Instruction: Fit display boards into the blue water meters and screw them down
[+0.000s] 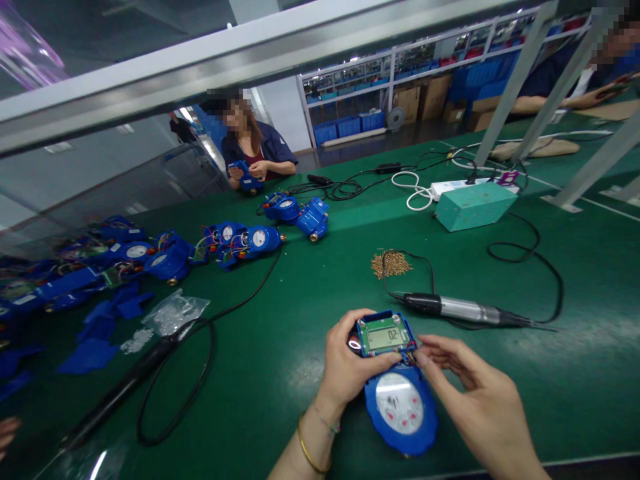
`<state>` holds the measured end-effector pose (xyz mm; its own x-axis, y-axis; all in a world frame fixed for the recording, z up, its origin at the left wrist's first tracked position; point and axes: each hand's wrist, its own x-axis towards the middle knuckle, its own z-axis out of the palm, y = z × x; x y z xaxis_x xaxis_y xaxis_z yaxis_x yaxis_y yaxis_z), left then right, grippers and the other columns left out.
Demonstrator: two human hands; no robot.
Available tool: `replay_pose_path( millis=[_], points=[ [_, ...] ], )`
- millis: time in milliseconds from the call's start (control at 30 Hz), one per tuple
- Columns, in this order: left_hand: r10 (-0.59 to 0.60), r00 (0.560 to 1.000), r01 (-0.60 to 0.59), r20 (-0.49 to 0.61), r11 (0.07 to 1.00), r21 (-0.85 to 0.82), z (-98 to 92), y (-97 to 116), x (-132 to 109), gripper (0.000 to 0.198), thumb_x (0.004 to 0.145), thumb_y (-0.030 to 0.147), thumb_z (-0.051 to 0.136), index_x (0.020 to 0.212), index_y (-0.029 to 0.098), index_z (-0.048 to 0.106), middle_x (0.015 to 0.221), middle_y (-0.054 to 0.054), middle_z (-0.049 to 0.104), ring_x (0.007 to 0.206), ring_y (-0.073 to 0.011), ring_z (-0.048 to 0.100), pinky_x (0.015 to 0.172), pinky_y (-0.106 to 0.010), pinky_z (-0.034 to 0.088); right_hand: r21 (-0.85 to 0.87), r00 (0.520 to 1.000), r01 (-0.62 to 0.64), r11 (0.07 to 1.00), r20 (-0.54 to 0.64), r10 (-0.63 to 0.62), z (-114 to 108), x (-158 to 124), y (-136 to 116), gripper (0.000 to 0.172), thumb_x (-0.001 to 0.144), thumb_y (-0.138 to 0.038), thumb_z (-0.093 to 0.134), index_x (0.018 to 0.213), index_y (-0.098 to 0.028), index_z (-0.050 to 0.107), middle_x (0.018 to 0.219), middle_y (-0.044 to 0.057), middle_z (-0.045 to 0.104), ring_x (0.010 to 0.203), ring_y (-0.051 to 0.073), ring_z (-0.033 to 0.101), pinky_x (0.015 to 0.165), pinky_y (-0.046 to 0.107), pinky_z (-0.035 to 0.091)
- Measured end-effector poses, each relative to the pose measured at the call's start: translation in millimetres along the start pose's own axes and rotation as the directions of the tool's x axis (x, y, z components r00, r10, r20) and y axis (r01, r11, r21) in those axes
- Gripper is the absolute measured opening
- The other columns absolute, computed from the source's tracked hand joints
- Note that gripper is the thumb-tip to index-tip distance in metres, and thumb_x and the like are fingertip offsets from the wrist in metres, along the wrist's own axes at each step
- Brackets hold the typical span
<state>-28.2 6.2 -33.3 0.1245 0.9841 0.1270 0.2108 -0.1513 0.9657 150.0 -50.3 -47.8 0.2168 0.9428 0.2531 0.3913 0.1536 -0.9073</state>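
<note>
A blue water meter (403, 407) with a round white dial lies at the front of the green table. Above the dial, its housing holds a green circuit board (385, 335) whose small display reads about 0.2. My left hand (343, 363) is wrapped round the housing's left side, thumb across the lower edge of the board. At the board's right edge, the thumb and fingertips of my right hand (470, 393) are closed at thin wires (412, 357); the fingertips partly cover them. Beyond the meter lies an electric screwdriver (460, 309) with a black cord, beside a pile of small brass screws (391, 264).
Several blue meters (245, 240) with exposed wires spread over the left side. A second black screwdriver (120, 387), a plastic bag (177, 312) and blue covers (95, 340) lie nearer. A teal box (475, 203) adjoins a power strip (457, 187). A person (257, 150) across the table holds a meter.
</note>
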Motion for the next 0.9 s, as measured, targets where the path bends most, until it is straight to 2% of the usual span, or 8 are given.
replay_pose_path(
  millis=[100,200,400,467,567,667,767,900],
  points=[
    [0.000,1.000,0.000,0.000,1.000,-0.007,0.1,1,1,0.055,0.057,0.033,0.090,0.105,0.020,0.069,0.101,-0.003,0.073,0.094,-0.0216,0.068,0.086,-0.029,0.052,-0.009,0.998,0.056,0.998,0.005,-0.056,-4,4,-6,0.011,0.087,-0.034,0.068,0.087,-0.024,0.073,0.089,0.002,0.067,0.076,0.014,0.065,0.069,0.020,0.052],
    [0.002,1.000,-0.002,0.004,1.000,-0.009,0.0,1,2,0.055,0.056,0.033,0.091,0.105,0.020,0.069,0.102,-0.003,0.073,0.094,-0.0214,0.068,0.085,-0.029,0.052,-0.013,0.996,0.059,0.998,0.062,-0.058,-7,8,-7,0.009,0.081,-0.035,0.072,0.080,-0.027,0.077,0.085,0.001,0.062,0.075,0.015,0.061,0.067,0.022,0.049],
    [-0.001,1.000,0.001,0.006,1.000,-0.026,0.0,1,3,0.055,0.056,0.032,0.091,0.105,0.019,0.069,0.100,-0.002,0.074,0.092,-0.0204,0.068,0.084,-0.027,0.051,0.005,0.977,-0.110,0.994,0.185,0.107,-8,25,-4,0.018,0.074,-0.043,0.071,0.067,-0.028,0.078,0.079,0.003,0.052,0.081,0.021,0.055,0.074,0.032,0.044],
    [-0.002,1.000,0.003,0.010,0.999,-0.046,-0.1,0,2,0.055,0.056,0.031,0.091,0.105,0.020,0.068,0.101,-0.002,0.073,0.093,-0.0197,0.068,0.085,-0.027,0.051,-0.010,0.946,-0.188,0.982,0.267,0.184,-7,36,-5,0.021,0.070,-0.043,0.070,0.061,-0.025,0.075,0.081,0.004,0.051,0.085,0.023,0.053,0.078,0.035,0.041],
    [-0.004,1.000,0.005,0.017,0.998,-0.067,0.0,-1,3,0.056,0.055,0.030,0.091,0.105,0.020,0.068,0.101,-0.001,0.073,0.093,-0.0188,0.067,0.084,-0.025,0.051,-0.008,0.865,-0.262,0.965,0.442,0.238,-5,52,-4,0.021,0.066,-0.041,0.069,0.056,-0.022,0.070,0.083,0.005,0.051,0.088,0.025,0.052,0.082,0.038,0.039],
    [-0.020,0.999,0.023,0.038,0.997,-0.074,0.3,-1,3,0.057,0.055,0.029,0.092,0.105,0.020,0.068,0.099,-0.001,0.074,0.090,-0.0183,0.067,0.081,-0.025,0.051,-0.006,0.822,-0.246,0.969,0.528,0.212,-2,65,0,0.015,0.061,-0.033,0.069,0.055,-0.020,0.069,0.085,0.005,0.053,0.090,0.025,0.053,0.083,0.037,0.038],
    [-0.032,0.998,0.034,0.052,0.998,-0.048,0.6,0,3,0.057,0.055,0.029,0.092,0.105,0.020,0.067,0.099,-0.001,0.074,0.089,-0.0191,0.067,0.081,-0.026,0.051,-0.028,0.840,-0.186,0.982,0.514,0.174,4,72,4,0.005,0.058,-0.022,0.065,0.055,-0.020,0.069,0.084,0.006,0.052,0.090,0.025,0.050,0.082,0.037,0.036],
    [-0.026,0.998,0.026,0.063,1.000,-0.010,-0.3,2,3,0.058,0.054,0.030,0.092,0.106,0.020,0.068,0.101,-0.002,0.073,0.093,-0.0211,0.067,0.085,-0.028,0.050,-0.045,0.860,-0.106,0.993,0.497,0.114,12,75,7,0.009,0.057,-0.013,0.059,0.052,-0.019,0.064,0.080,0.005,0.050,0.085,0.023,0.047,0.075,0.033,0.034]
  ],
)
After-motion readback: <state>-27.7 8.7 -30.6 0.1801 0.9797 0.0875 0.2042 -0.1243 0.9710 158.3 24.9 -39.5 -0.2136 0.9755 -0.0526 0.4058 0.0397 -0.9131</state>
